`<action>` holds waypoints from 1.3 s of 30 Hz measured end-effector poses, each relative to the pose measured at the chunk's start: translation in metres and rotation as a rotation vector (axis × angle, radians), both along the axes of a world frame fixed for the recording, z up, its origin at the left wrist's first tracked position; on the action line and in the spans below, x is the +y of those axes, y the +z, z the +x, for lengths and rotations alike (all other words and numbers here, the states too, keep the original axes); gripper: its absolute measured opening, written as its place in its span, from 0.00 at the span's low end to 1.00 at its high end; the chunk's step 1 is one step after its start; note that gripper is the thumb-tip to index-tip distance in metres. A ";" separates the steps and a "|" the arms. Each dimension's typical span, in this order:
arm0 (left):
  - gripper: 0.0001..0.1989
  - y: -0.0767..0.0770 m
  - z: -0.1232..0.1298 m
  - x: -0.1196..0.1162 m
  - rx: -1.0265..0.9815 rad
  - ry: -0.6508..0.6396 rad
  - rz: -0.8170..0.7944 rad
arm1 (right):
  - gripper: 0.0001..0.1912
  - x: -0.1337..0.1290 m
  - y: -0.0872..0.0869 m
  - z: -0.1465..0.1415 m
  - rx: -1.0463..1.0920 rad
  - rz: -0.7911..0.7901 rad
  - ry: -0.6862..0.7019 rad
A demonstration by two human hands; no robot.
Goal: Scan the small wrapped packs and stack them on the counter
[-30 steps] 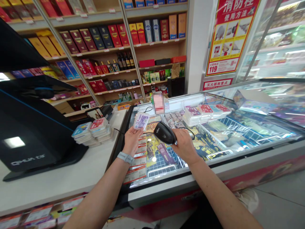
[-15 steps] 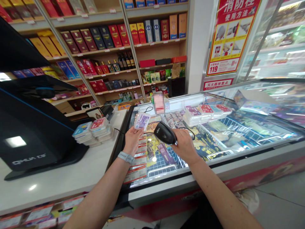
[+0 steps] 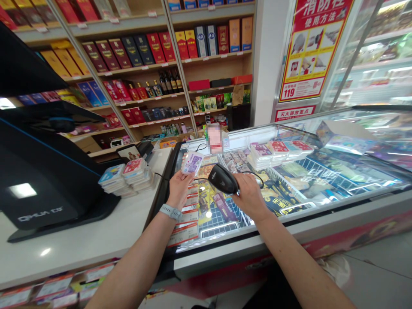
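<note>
White-and-purple flat rectangular pack (image 3: 193, 164): one, centre of frame, pinched at its lower end by the left hand (image 3: 180, 187), label showing.

White chest freezer with glass top (image 3: 206, 258): centre to right; wire baskets (image 3: 214, 221) beneath the glass.

White counter (image 3: 96, 240): lower left.

Black terminal with thin blue line (image 3: 54, 180): left, on counter.

White packs with red and purple labels (image 3: 278, 155), stacked: right of centre, on the glass.

White packs with blue and red labels (image 3: 137, 179), stacked: left of centre, beside terminal.

Right hand (image 3: 249, 191): wrapped round a black handheld scanner (image 3: 223, 179); scanner head near the pack, not touching.

Thin black cable (image 3: 202, 178): beside scanner.

Risks, as judged: one-ended pinch may let pack tilt or slip; wide scanner swing may snag cable; leftward elbow may topple counter stacks.

Edges: freezer's front rail crosses below both forearms; dark side frame lies under left wrist. Free room: over the glass between the forearms.
</note>
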State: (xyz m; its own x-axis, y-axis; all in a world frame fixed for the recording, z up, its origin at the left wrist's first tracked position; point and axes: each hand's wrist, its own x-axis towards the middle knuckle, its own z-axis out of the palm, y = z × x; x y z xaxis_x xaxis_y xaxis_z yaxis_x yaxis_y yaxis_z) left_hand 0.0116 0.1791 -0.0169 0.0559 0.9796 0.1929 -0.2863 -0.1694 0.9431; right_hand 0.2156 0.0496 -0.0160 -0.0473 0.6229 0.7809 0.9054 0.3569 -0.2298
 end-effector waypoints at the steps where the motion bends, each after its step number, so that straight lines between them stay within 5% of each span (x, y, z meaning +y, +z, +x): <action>1: 0.18 0.000 0.000 0.000 0.002 -0.002 -0.001 | 0.14 0.000 0.000 0.000 0.000 0.000 -0.001; 39: 0.19 -0.006 -0.001 0.004 0.013 0.007 0.003 | 0.15 -0.002 0.002 -0.001 0.003 -0.032 -0.001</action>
